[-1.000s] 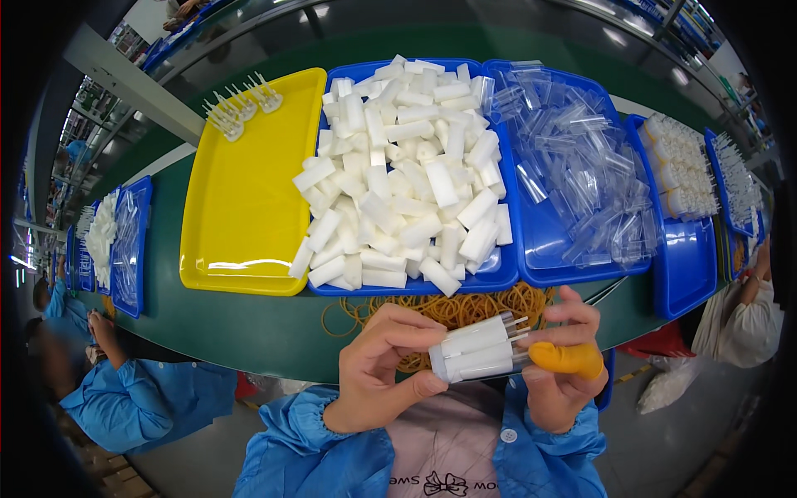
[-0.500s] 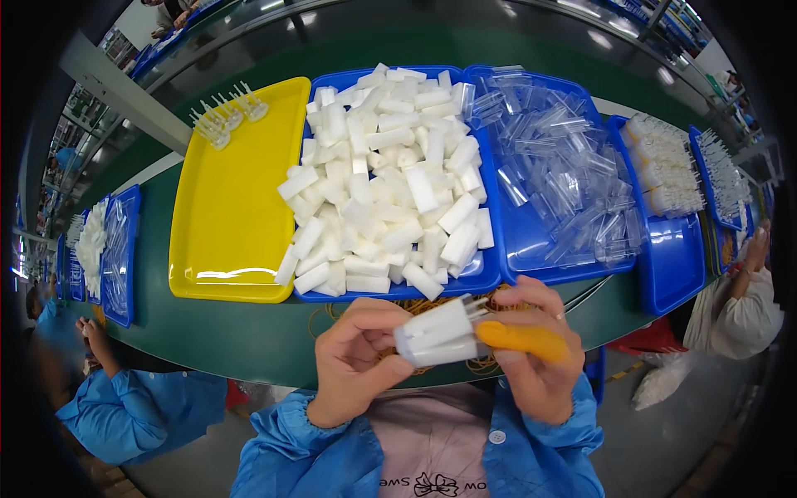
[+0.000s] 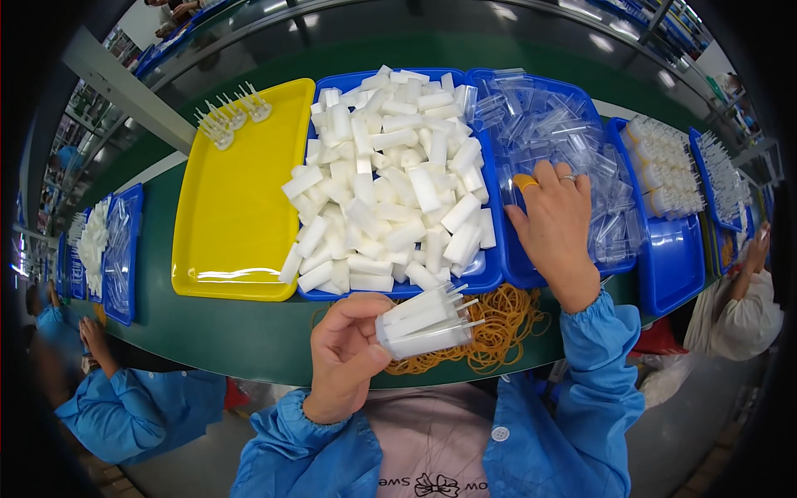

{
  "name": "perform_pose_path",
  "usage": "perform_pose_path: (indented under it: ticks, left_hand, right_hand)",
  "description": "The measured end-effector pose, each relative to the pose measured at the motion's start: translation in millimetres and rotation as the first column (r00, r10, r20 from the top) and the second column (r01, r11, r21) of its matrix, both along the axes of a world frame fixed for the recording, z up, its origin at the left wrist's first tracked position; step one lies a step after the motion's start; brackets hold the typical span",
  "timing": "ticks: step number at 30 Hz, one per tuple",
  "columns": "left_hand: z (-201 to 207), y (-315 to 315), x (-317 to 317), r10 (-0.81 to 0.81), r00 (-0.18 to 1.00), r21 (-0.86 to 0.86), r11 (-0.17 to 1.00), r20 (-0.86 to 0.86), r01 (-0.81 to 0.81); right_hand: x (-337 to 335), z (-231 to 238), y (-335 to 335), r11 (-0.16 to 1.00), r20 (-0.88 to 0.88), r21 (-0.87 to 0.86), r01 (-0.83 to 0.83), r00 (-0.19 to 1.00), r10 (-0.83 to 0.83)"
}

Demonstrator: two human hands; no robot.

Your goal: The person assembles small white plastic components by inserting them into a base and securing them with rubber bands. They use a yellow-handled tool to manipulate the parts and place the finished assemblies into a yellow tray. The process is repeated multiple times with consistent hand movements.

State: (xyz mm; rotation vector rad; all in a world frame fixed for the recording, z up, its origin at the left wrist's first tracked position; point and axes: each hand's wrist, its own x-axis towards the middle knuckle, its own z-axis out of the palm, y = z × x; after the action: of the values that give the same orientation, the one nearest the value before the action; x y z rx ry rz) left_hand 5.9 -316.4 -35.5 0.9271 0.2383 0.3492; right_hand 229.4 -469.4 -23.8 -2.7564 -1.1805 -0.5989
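My left hand [image 3: 344, 349] is closed round the base of a bundle of white foam blocks [image 3: 421, 324]. Clear plastic wraps the blocks, and thin white prongs stick out of their right end. The bundle is held tilted above the near edge of the table. My right hand [image 3: 554, 220] reaches over the blue tray of clear plastic sleeves [image 3: 581, 137], its fingers bent down among them and the thumb apart. An orange finger cot covers one of its fingers. Nothing visibly held shows in it, though the fingertips are partly hidden.
Loose white foam blocks [image 3: 390, 183] heap up in the middle blue tray. A yellow tray [image 3: 241, 207] at left has several white pronged pieces [image 3: 232, 114]. Orange rubber bands [image 3: 498, 332] lie by the near edge. More pronged pieces [image 3: 664, 166] fill a right-hand tray. Co-workers sit on both sides.
My right hand has left the bundle and moved up and right to the clear sleeves. My left hand still holds the bundle, whose prongs and the rubber bands now show more.
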Motion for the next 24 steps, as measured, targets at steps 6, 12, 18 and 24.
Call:
perform_pose_path:
  ticks: [6,12,18,24]
  left_hand:
    - [-4,5,-4,0.003,1.000,0.004,1.000,0.014,-0.003]
    - [-2,4,-3,-0.001,1.000,-0.006,1.000,0.015,0.001]
    - [-3,3,-2,-0.014,1.000,0.008,1.000,0.019,0.014]
    - [-6,-2,4,-0.062,0.996,0.090,0.994,0.071,0.055]
  right_hand:
    - [-10,0,-20,0.998,-0.155,0.065,-0.020,0.987,0.030]
    - [-29,1,-32,0.999,-0.162,-0.036,-0.012,0.987,0.006]
    - [-35,16,-42,0.996,-0.048,0.093,0.001,0.999,0.004]
    - [-59,35,-53,0.639,-0.546,0.763,0.095,0.623,0.560]
